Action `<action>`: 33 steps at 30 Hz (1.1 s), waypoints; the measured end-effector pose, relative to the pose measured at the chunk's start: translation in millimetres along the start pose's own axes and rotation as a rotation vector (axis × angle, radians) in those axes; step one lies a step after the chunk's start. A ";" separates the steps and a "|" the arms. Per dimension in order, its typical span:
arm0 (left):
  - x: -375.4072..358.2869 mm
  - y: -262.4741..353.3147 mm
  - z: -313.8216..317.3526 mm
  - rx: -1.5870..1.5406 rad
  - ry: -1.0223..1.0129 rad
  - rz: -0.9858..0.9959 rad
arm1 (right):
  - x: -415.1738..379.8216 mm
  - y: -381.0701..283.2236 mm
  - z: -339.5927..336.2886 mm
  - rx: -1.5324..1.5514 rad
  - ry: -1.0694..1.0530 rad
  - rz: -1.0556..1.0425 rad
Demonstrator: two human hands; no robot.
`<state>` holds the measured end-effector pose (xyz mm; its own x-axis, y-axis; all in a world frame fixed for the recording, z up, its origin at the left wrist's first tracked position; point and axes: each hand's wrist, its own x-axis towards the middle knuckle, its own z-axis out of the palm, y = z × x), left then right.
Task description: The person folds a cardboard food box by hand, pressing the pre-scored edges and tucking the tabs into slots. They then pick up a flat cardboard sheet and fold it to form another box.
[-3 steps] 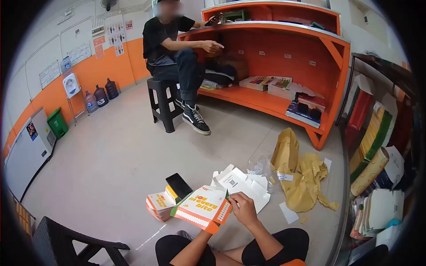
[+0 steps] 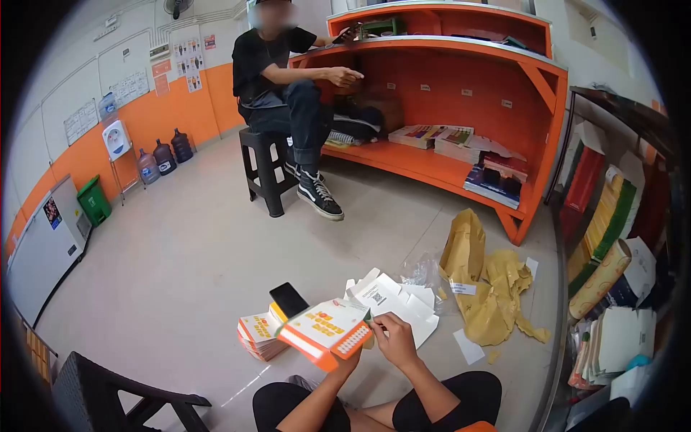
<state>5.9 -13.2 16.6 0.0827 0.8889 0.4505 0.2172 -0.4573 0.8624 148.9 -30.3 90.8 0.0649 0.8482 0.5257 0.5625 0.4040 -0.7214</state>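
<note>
A printed cardboard box [image 2: 327,331], white with orange edges and yellow lettering, is tilted above the floor in front of my knees. My left hand [image 2: 347,366] grips it from below near its front corner, with the fingers mostly hidden behind the card. At the box's right side, my right hand [image 2: 394,338] pinches a green-edged flap between thumb and fingers. Left of the box is a stack of similar printed cartons [image 2: 258,337], with a black phone [image 2: 289,299] at its back. Just beyond my right hand lie white unfolded cartons [image 2: 403,306], one bearing a QR code.
Torn brown paper [image 2: 497,302] and clear plastic [image 2: 421,272] lie on the floor to the right. A person [image 2: 270,79] sits on a black stool [image 2: 266,173] by an orange counter [image 2: 536,173]. Another black stool [image 2: 86,396] is at lower left; stacked goods [image 2: 612,345] line the right.
The box has tipped, its front edge turning so that the printed top shows at a flatter angle. Both hands keep their hold.
</note>
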 end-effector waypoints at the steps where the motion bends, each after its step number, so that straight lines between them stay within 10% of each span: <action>1: 2.5 13.3 0.3 -0.058 0.013 -0.174 | 1.6 -1.4 1.0 0.012 0.011 0.006; 13: 4.2 6.4 2.3 0.206 0.010 0.050 | 2.8 0.9 6.2 -0.004 0.005 0.042; 16: -0.4 10.7 0.0 0.140 -0.153 -0.329 | 2.5 1.3 7.2 0.042 0.044 0.070; 25: 15.8 19.8 7.2 -0.347 -0.104 -0.194 | 8.1 22.8 18.5 0.520 0.095 0.179; 28: 2.5 -2.6 0.8 0.277 -0.082 0.109 | 10.0 10.9 2.3 0.429 -0.012 0.271; 33: 18.5 31.6 -4.7 -0.250 -0.213 -0.306 | 8.7 9.0 -3.9 0.139 -0.028 0.134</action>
<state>9.7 -11.3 53.3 0.2557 0.9578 0.1312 0.0234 -0.1418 0.9896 157.8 -20.6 90.7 0.1075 0.9062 0.4089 0.4308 0.3281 -0.8407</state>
